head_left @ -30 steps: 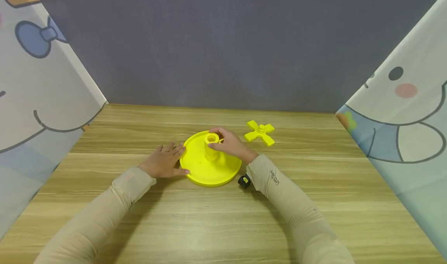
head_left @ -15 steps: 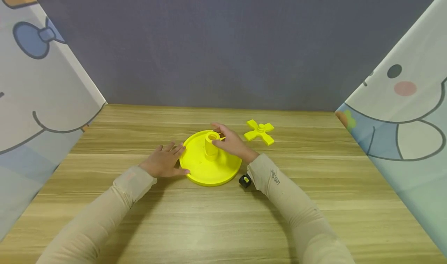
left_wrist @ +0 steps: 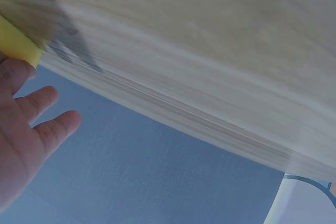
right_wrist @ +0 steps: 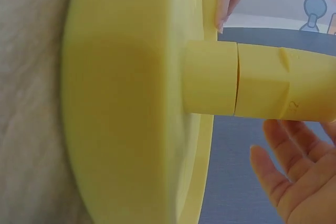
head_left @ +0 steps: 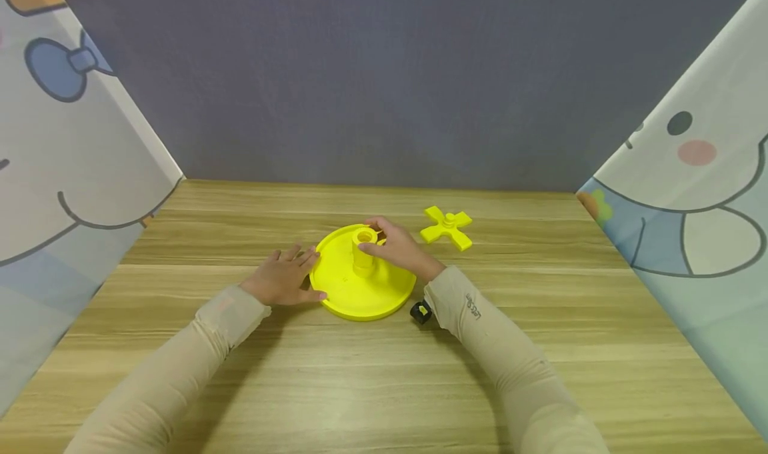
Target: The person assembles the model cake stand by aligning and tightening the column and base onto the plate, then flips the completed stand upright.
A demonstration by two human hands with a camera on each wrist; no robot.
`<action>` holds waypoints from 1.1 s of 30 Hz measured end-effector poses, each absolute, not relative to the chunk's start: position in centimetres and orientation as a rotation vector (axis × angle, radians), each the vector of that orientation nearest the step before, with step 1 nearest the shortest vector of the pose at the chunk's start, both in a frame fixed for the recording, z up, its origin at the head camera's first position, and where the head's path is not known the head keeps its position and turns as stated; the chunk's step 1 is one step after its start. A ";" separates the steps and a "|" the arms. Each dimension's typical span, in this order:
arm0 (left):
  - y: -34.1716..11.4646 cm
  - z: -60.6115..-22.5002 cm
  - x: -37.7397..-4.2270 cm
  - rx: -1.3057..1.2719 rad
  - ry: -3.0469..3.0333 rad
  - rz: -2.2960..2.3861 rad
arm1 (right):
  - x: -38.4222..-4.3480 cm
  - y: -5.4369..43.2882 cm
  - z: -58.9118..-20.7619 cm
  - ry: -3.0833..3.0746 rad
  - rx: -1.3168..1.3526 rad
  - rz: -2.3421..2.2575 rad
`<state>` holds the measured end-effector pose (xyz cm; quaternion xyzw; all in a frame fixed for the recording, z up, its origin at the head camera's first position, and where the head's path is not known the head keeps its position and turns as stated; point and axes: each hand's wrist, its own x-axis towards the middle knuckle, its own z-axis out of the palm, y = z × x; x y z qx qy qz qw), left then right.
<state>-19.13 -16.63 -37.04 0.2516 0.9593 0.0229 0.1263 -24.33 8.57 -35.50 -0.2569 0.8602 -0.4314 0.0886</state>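
And there's your left hand (head_left: pixel 281 279), fingers spread, touching the plate (head_left: pixel 342 301); your right hand (head_left: pixel 401 249) curls thumb and finger round the post (head_left: pixel 362 262), upright on the plate between both hands. Cross (head_left: pixel 449 226) beyond your right, black piece (head_left: pixel 418 317) beside that cuff (head_left: pixel 447 294).

plate (head_left: pixel 337 293): yellow, rnd, shallow, w/ a raised rim
plate pose: flat on the table (head_left: pixel 354 381), rim side up
plate floor: some tiny mark left of the tube, too small to read tbh
tube (head_left: pixel 361 262): also yellow, hollow, open top, standing upright nr the plate's ctr
tube build: 2 sections stacked, lower one short n plain, upper one longer w/ raised bits n small markings
tube seam: thin dark line btwn the sections
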 end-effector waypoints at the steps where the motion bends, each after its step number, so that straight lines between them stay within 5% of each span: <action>1: -16.6 -37.1 -19.1 0.735 2.794 0.064 | -24.3 8.6 -35.5 2.549 -0.771 -1.280; 33: -16.7 -37.2 -19.4 0.759 2.784 0.070 | -24.4 8.8 -35.2 2.574 -0.862 -1.176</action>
